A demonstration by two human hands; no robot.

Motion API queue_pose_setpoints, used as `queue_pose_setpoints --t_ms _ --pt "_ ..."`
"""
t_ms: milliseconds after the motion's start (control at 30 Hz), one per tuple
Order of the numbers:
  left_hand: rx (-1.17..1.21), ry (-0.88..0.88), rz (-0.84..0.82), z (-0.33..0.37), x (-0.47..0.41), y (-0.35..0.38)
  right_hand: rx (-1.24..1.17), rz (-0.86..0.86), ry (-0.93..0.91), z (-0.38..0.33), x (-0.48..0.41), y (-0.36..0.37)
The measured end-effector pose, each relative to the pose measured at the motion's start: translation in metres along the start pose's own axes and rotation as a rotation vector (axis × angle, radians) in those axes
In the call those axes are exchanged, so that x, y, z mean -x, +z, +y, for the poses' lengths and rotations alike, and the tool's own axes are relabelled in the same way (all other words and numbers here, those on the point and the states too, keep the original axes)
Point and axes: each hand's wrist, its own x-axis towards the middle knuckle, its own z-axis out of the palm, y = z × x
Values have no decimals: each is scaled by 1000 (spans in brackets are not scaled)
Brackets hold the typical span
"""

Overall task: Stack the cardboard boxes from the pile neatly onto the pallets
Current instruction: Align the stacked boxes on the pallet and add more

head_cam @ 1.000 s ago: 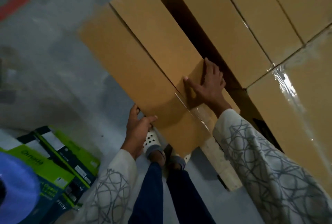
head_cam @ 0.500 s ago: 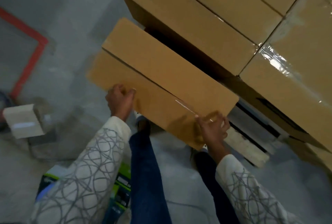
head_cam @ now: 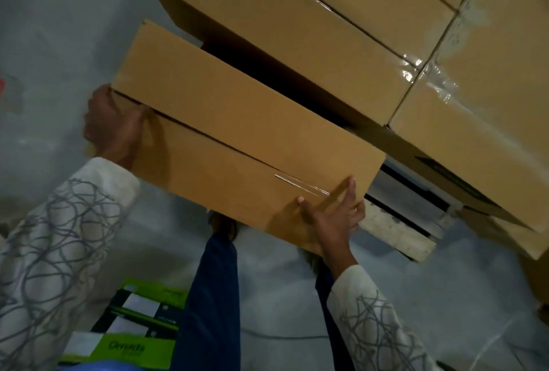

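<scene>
Tan cardboard box [head_cam: 237, 121], white sleeves [head_cam: 59, 237] with grey swirls, navy trousers [head_cam: 211, 305]

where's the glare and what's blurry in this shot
Head view: glare sits on the tape across the stack. Also in the head view, the left hand and floor are smeared by motion, while the box is fairly sharp. A deep shadow fills the gap between box and stack.

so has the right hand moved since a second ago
Yes. The right hand has slid off the top of the held box, away from the stacked boxes and toward the person, and now grips the box's near corner.
</scene>
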Motion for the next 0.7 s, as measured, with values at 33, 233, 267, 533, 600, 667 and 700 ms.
queue_pose_setpoints --t_ms 33,233,267,533,600,667,700 --pt "17 -21 -9 1 -3 -3 -8 1 -4 -3 0 2" --pt "80 -62 -35 -3 -30 -22 -79 -36 -44 -22 3 3" --pt "91 -66 -33 -3 -35 -24 -84 -43 -48 -26 4 4" --pt "135 -8 -51 8 -64 -26 -149 -13 -20 -48 0 7" --pt "164 9 -57 11 -66 -25 -155 -2 -27 -48 -1 7" --pt "212 16 -59 17 -64 -25 -132 16 -30 -46 -3 6" --pt "225 31 -59 20 -62 -26 -131 25 -30 -45 -3 7"
